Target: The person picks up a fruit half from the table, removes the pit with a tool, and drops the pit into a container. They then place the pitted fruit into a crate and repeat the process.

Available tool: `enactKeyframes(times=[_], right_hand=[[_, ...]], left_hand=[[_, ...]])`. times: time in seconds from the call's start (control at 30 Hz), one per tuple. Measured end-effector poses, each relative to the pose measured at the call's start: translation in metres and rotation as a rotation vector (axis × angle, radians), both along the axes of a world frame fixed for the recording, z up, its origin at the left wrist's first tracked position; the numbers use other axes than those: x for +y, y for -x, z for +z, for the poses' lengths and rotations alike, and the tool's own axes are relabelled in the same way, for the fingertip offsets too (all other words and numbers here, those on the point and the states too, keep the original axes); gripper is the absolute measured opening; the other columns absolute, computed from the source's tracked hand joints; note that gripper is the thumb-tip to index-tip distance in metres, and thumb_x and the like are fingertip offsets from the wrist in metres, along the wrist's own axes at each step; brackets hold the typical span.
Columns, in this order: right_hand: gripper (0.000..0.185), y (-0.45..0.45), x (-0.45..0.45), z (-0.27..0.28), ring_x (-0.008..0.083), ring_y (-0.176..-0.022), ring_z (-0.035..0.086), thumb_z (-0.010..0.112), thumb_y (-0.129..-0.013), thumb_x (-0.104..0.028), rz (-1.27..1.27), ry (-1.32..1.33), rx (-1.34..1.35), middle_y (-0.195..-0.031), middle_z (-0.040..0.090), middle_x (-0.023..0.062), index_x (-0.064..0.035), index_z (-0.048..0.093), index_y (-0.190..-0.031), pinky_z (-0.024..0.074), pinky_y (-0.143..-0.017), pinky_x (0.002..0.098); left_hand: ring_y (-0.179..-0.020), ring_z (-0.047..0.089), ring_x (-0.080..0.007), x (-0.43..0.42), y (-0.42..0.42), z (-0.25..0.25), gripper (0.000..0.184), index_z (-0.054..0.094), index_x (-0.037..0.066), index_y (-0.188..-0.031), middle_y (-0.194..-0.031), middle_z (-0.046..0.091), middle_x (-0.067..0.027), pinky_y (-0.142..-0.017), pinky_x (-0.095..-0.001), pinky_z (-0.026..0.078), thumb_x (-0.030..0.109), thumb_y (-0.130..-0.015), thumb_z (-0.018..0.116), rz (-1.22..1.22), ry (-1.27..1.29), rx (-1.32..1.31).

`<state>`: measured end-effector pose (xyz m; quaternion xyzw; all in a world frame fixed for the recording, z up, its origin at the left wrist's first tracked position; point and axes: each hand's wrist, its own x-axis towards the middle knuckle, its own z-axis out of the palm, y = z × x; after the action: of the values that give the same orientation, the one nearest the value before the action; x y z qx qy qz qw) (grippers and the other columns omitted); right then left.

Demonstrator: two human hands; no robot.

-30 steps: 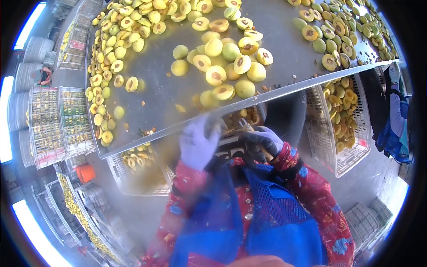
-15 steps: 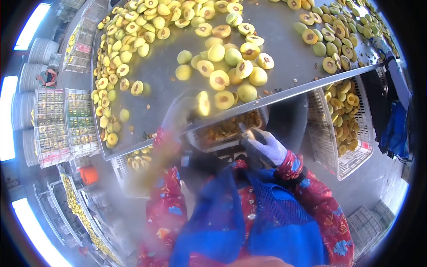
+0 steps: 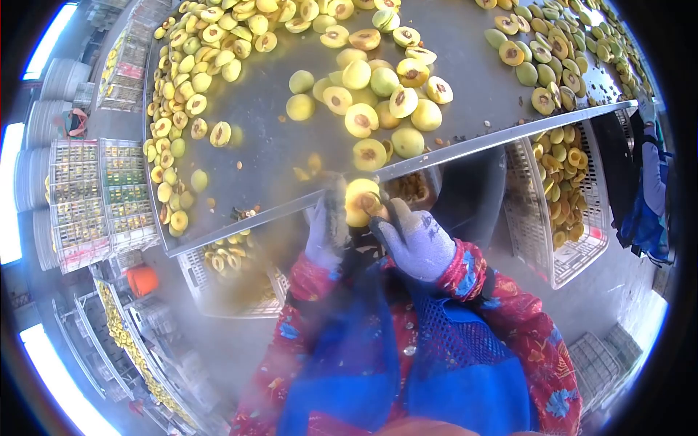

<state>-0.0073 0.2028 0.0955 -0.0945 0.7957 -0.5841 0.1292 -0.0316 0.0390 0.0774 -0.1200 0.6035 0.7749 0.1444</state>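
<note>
A halved yellow fruit (image 3: 362, 203) sits at the center of the frame, gripped in your left hand (image 3: 327, 227) while your right hand (image 3: 420, 241) closes its fingers at the cut face, just below the metal table (image 3: 269, 156), whose fruit heap (image 3: 190, 80) fills the upper left.

Left fruit pile (image 3: 190, 81) and central cluster (image 3: 357, 75) flank a passable table (image 3: 254, 142) gap.
</note>
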Motion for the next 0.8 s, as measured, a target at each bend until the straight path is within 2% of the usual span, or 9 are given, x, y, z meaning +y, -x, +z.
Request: enactKeyframes(times=[0.03,0.1,0.27,0.47,0.53,0.6,0.67,0.73,0.8], right_hand=[[0.035,0.0,-0.001,0.0,0.0428,-0.068,0.062,0.056,-0.093,-0.016,0.005,0.006,-0.011,-0.076,0.062,0.0253,0.006,0.046,-0.118,0.0471,-0.058,0.0484],[0.035,0.0,-0.004,-0.001,0.0432,-0.068,0.062,0.055,-0.093,-0.015,0.01,0.008,-0.044,-0.075,0.061,0.0265,0.0065,0.046,-0.119,0.0469,-0.058,0.0488],[0.025,-0.004,-0.008,-0.015,0.0369,-0.06,0.061,0.052,-0.096,-0.018,0.043,0.073,-0.11,-0.067,0.06,0.0203,0.0048,0.051,-0.107,0.0473,-0.056,0.0433],[0.034,0.007,0.003,0.0,0.0121,-0.041,0.045,0.047,-0.099,-0.037,0.002,0.942,-1.244,-0.058,0.048,0.0007,-0.0052,0.054,-0.089,0.0373,-0.038,0.027],[0.041,-0.002,0.003,-0.038,0.0108,-0.038,0.041,0.044,-0.099,-0.046,0.244,1.527,-1.425,-0.055,0.047,0.0016,-0.0069,0.056,-0.098,0.0327,-0.035,0.0239],[0.044,-0.002,0.001,-0.047,0.0107,-0.038,0.04,0.041,-0.099,-0.048,0.447,1.836,-1.539,-0.054,0.047,0.0017,-0.0066,0.056,-0.102,0.0319,-0.036,0.0229],[0.047,-0.004,0.002,-0.051,0.0115,-0.036,0.04,0.038,-0.099,-0.049,0.479,1.857,-1.521,-0.053,0.047,0.0021,-0.0051,0.054,-0.105,0.0328,-0.036,0.0235],[0.049,-0.004,0.003,-0.052,0.0117,-0.035,0.041,0.037,-0.1,-0.049,0.509,1.831,-1.447,-0.053,0.047,0.0025,-0.0037,0.054,-0.105,0.0338,-0.036,0.024],[0.048,-0.001,0.006,-0.039,0.0117,-0.035,0.042,0.037,-0.1,-0.047,0.533,1.849,-1.374,-0.053,0.047,0.0028,-0.0025,0.054,-0.103,0.0349,-0.035,0.024]], left_hand=[[-0.085,0.064,-0.0227,0.001,0.0,0.011,0.054,0.056,-0.003,-0.112,-0.099,0.065,-0.0131,-0.079,-0.0316,0.051,0.046,-0.101,0.037,-0.036,-0.052,-0.021],[-0.083,0.063,-0.0232,0.0,-0.003,0.005,0.044,0.057,-0.003,-0.111,-0.099,0.065,-0.0138,-0.077,-0.0319,0.05,0.037,-0.103,0.038,-0.074,0.769,0.69],[-0.077,0.061,-0.0246,0.007,-0.008,-0.014,0.025,0.059,-0.001,-0.101,-0.092,0.066,-0.0128,-0.071,-0.0344,0.049,0.021,-0.099,0.048,0.098,0.523,0.322],[-0.082,0.061,-0.0165,0.02,-0.016,-0.024,0.038,0.056,-0.003,-0.111,-0.09,0.064,-0.0106,-0.072,-0.0304,0.05,0.031,-0.1,0.044,0.166,0.328,0.284],[-0.083,0.062,-0.0168,0.009,-0.013,-0.04,0.041,0.055,-0.004,-0.113,-0.092,0.064,-0.0113,-0.073,-0.0297,0.05,0.034,-0.1,0.043,0.094,0.388,0.448],[-0.099,0.06,-0.0192,0.001,-0.015,-0.044,0.038,0.05,-0.007,-0.124,-0.114,0.061,-0.0145,-0.087,-0.0321,0.049,0.024,-0.102,0.045,-0.014,0.177,0.494],[-0.096,0.061,-0.0195,0.005,-0.011,-0.035,0.041,0.05,-0.007,-0.123,-0.11,0.062,-0.0149,-0.084,-0.0317,0.05,0.028,-0.101,0.047,-0.061,0.016,0.452],[-0.081,0.062,-0.0186,0.008,-0.014,-0.042,0.043,0.056,-0.003,-0.112,-0.093,0.065,-0.0126,-0.074,-0.0308,0.051,0.037,-0.1,0.044,0.059,0.587,0.439],[-0.08,0.063,-0.0185,-0.004,-0.018,-0.039,0.048,0.056,-0.002,-0.118,-0.094,0.065,-0.0106,-0.073,-0.0314,0.052,0.041,-0.099,0.048,0.208,0.289,0.066]])
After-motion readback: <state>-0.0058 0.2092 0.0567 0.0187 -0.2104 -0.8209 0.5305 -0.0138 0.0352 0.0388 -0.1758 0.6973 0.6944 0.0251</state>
